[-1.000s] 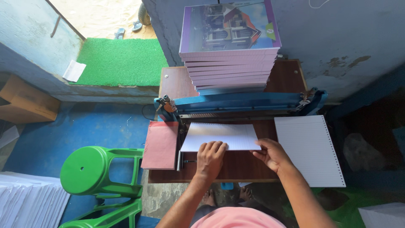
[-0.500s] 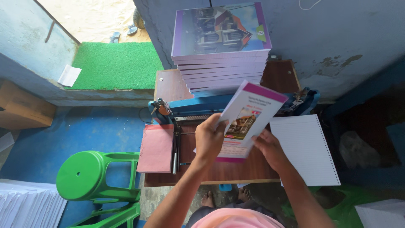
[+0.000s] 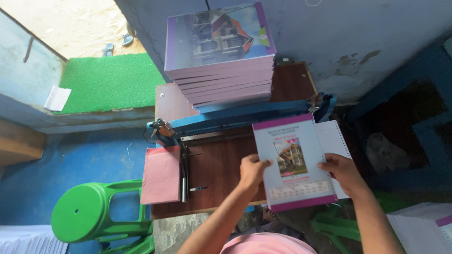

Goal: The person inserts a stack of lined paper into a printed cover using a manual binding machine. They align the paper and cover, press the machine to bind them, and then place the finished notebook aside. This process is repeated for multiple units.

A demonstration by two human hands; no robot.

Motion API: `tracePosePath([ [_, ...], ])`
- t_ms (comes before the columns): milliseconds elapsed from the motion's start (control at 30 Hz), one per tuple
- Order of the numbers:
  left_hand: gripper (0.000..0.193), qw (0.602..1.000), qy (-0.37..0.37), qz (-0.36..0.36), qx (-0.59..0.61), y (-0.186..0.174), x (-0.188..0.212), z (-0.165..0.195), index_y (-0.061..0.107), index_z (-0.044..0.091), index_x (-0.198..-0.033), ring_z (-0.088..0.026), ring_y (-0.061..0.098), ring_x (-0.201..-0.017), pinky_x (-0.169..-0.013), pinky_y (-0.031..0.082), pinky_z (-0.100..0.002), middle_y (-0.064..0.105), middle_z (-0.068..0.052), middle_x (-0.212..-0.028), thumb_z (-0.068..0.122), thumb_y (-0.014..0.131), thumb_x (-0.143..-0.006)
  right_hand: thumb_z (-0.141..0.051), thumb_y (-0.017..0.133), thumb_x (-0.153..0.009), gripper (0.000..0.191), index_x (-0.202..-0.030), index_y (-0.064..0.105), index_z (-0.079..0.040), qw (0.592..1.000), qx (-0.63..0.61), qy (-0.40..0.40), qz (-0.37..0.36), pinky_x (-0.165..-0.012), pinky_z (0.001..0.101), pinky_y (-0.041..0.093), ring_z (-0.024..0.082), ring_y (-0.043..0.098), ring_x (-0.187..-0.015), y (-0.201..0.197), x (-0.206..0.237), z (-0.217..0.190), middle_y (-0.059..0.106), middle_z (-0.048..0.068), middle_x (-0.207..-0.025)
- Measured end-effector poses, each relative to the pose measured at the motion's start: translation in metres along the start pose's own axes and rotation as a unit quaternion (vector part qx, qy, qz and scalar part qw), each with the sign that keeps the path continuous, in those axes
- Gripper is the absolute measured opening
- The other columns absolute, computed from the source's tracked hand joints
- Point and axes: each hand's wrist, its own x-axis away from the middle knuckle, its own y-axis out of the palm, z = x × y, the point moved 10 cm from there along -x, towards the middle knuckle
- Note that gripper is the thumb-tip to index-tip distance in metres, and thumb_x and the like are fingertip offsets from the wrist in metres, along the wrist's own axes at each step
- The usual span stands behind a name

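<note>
Both my hands hold a thin booklet [image 3: 293,161] with a purple-bordered cover and a small house picture, punched holes along its right edge. My left hand [image 3: 252,171] grips its left edge, my right hand [image 3: 343,173] its right edge. The booklet hovers over the right part of a small brown table [image 3: 216,169], above a pile of white punched sheets [image 3: 333,141]. Behind it lies a blue punching machine [image 3: 245,115] with a comb of teeth. A tall stack of purple-covered books [image 3: 221,56] stands at the table's back.
A pink sheet pile [image 3: 161,174] lies at the table's left beside the machine's black lever [image 3: 183,171]. A green plastic stool [image 3: 92,214] stands to the left on the blue floor. A green mat [image 3: 110,82] lies by the doorway. More white sheets [image 3: 419,226] rest at the right.
A white sheet lay flat under my hands on the table. I lifted the booklet, turned it cover side up, and moved it right and lower, over the white punched sheets.
</note>
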Motion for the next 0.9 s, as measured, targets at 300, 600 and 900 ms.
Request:
tracePosePath([
  [300,0.032,0.98,-0.064,-0.078,-0.169,0.082,-0.03,-0.051,0.075,-0.001,-0.099,-0.022,0.076,-0.08,-0.059,0.062,-0.033,0.077,-0.013,-0.092,0.023,0.083,-0.08,-0.01,0.075,-0.085,0.038,-0.119,0.074,0.005,0.987,0.143,0.034,0.057,-0.075,0.0416,0.057,0.028,0.073,-0.086,-0.071,-0.001,0.007,0.079,0.017,-0.096],
  [600,0.031,0.956,-0.025,-0.075,-0.283,0.121,-0.049,-0.027,0.074,0.005,-0.097,-0.022,0.078,-0.076,-0.061,0.062,-0.032,0.079,-0.011,-0.089,0.03,0.081,-0.08,-0.017,0.081,-0.081,0.05,-0.129,0.07,-0.005,0.942,0.312,-0.042,0.115,-0.077,0.0419,0.059,0.029,0.077,-0.088,-0.093,-0.016,-0.022,0.079,0.018,-0.099],
  [900,0.037,0.958,0.046,-0.031,-0.283,0.129,-0.059,-0.028,0.071,0.002,-0.099,-0.029,0.075,-0.095,-0.087,0.058,-0.041,0.077,-0.016,-0.1,0.027,0.083,-0.075,-0.023,0.08,-0.081,0.05,-0.129,0.071,-0.012,0.925,0.351,-0.053,0.132,-0.078,0.0419,0.06,0.029,0.077,-0.089,-0.101,-0.026,-0.023,0.079,0.015,-0.099],
])
